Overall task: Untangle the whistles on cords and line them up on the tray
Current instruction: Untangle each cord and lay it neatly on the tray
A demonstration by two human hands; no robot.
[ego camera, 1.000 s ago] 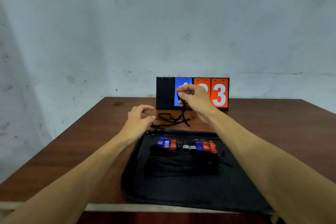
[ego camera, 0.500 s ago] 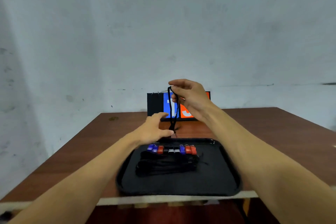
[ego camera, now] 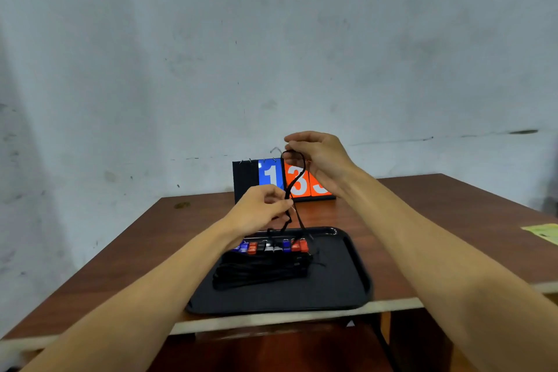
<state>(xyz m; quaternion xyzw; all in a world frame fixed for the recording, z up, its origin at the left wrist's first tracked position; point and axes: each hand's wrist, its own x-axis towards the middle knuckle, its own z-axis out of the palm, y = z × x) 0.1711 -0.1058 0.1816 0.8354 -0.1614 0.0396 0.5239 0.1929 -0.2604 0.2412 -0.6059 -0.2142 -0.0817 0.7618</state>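
A black tray (ego camera: pixel 338 290) lies on the brown table near its front edge. Across the tray's far part runs a row of several whistles (ego camera: pixel 271 246), blue, red, black and silver, with their black cords bundled (ego camera: pixel 259 273) in front of them. My right hand (ego camera: pixel 320 157) is raised above the tray's far rim and pinches the top loop of a black cord (ego camera: pixel 297 181). The cord hangs down to my left hand (ego camera: pixel 261 213), which pinches it lower, just above the row. Whether a whistle hangs on this cord is hidden by my left hand.
A flip scoreboard (ego camera: pixel 280 179) showing blue 1 and orange 3 3 stands at the table's back, right behind my hands. A yellow-green paper (ego camera: pixel 543 232) lies at the table's right edge. The wall is close behind.
My right hand has lifted the black cord off the table behind the tray. My left hand has moved in and taken hold of the hanging cord lower down. The camera has tilted up and pulled back.
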